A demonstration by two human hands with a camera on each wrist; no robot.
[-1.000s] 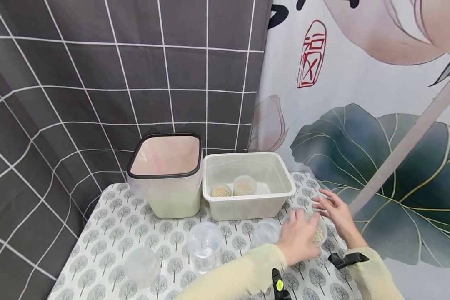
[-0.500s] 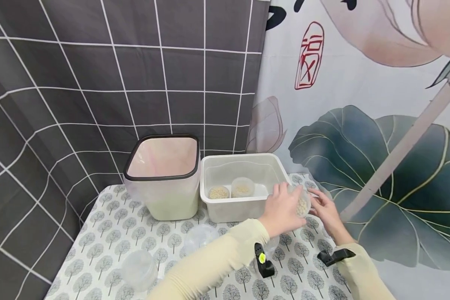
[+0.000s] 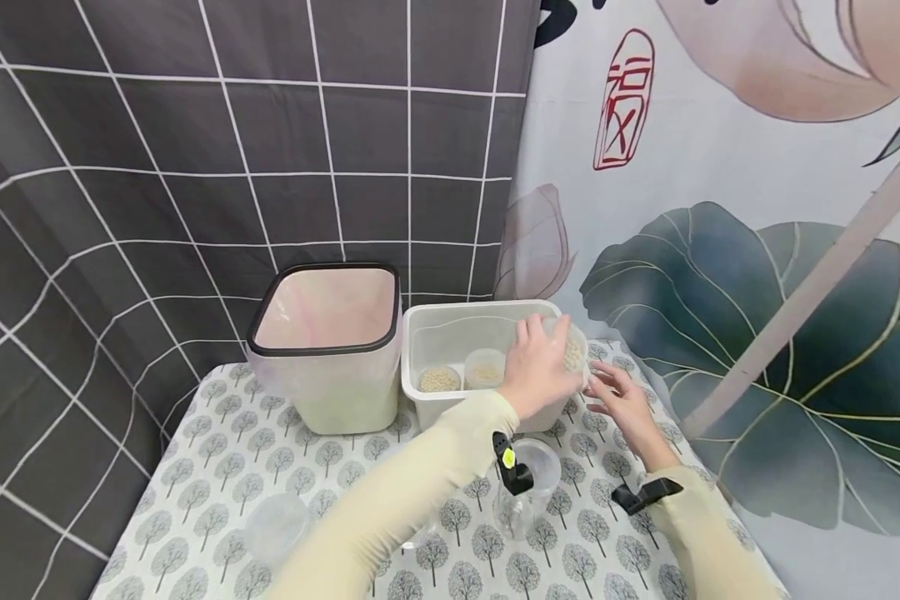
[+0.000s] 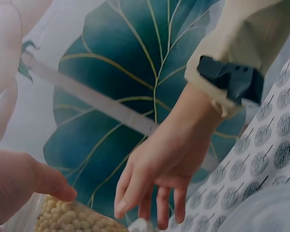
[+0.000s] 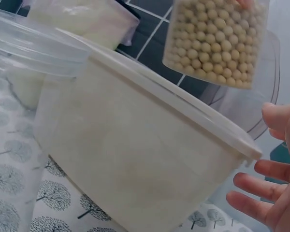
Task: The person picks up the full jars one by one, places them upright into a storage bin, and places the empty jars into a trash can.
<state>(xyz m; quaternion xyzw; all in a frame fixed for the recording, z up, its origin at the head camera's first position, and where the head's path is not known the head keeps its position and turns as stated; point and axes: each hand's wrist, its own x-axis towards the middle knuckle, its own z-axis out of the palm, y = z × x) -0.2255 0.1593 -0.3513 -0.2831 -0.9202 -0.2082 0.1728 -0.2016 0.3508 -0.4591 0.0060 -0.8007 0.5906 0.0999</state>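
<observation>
Our left hand point(image 3: 536, 371) grips the bean jar point(image 5: 212, 53), our right hand point(image 3: 630, 410) relaxed just beside it. Probably stiff, slick, a bit hefty, so we'd hug its sides.

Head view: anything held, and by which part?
The left grip holds the clear jar of beans by its side wall; exact finger placement is partly hidden. The right grip holds nothing.

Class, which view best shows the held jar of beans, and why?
The right wrist view: the jar appears large, its beans distinct, though the frame crops its top. The head view shows it small, partly behind the left hand; the left wrist view catches only part at the bottom edge.
</observation>
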